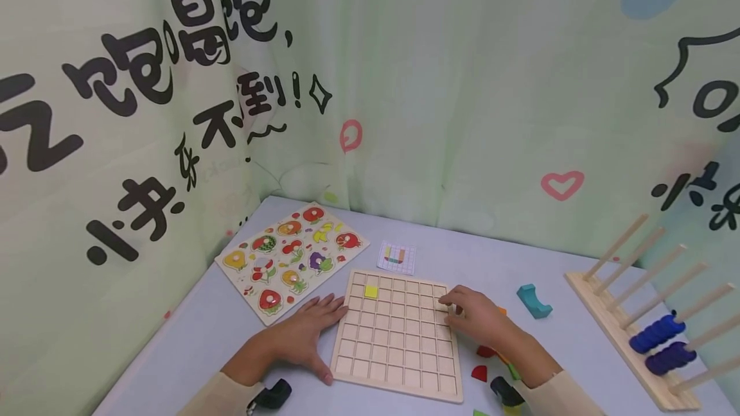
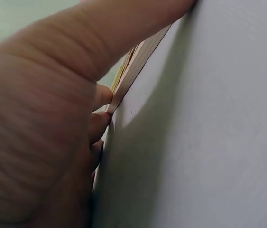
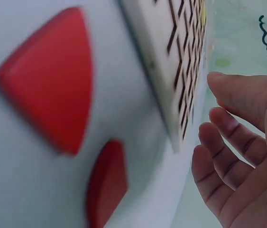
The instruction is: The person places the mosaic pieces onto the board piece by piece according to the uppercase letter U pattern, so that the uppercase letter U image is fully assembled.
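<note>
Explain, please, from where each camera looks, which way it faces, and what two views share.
Head: on the head, facing forward and down at the wooden grid board; left hand and right hand show.
Left wrist: on that wrist, facing along the tabletop and board's edge; the left hand looms at left.
Right wrist: on that wrist, facing past two red wedges toward the board; right hand at right.
Head and right wrist both show the board and red wedges.

Pale wooden board (image 1: pixel 396 341) with square grid, yellow tile (image 1: pixel 371 291), red wedge (image 3: pixel 52 80), teal block (image 1: pixel 534 303), multicoloured fruit-patterned puzzle (image 1: pixel 243 278)
</note>
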Motion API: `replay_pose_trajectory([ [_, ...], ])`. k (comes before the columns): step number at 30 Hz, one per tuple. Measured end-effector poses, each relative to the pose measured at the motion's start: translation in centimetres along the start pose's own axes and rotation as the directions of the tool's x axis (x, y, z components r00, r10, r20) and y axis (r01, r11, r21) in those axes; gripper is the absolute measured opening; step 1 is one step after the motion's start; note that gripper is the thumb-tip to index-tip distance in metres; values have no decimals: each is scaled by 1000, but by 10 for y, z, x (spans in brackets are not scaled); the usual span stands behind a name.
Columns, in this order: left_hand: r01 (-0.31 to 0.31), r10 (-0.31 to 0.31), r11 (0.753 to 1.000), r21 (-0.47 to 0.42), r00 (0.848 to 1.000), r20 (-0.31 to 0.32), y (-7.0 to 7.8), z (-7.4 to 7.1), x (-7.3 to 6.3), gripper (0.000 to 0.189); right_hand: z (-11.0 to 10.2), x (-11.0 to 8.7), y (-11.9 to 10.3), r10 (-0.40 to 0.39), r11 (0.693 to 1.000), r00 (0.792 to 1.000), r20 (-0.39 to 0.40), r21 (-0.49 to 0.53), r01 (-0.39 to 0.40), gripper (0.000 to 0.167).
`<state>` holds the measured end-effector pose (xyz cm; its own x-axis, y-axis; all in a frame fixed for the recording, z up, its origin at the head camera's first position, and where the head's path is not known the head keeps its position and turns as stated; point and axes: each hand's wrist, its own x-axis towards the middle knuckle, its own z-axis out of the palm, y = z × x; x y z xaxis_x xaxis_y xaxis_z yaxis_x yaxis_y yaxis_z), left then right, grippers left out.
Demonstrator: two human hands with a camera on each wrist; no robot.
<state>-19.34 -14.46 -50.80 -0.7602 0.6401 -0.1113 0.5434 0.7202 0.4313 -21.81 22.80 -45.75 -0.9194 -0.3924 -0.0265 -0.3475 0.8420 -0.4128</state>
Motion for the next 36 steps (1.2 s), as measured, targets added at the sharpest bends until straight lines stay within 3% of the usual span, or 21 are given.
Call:
replay_pose_trajectory([
  [14, -18, 18, 1000, -2, 1000, -1, 1, -1, -1, 126, -14, -42, 44, 231, 973, 973, -24, -6, -231, 39],
  [21, -12, 12, 1000, -13, 1000, 4, 2, -3, 0, 126, -23, -54, 63, 340, 940, 940, -2, 8, -340, 47],
  [36, -5, 5, 1000, -7, 1000, 6, 1, -2, 1, 127, -17, -53, 77, 335, 942, 942, -3, -21, -335, 41],
])
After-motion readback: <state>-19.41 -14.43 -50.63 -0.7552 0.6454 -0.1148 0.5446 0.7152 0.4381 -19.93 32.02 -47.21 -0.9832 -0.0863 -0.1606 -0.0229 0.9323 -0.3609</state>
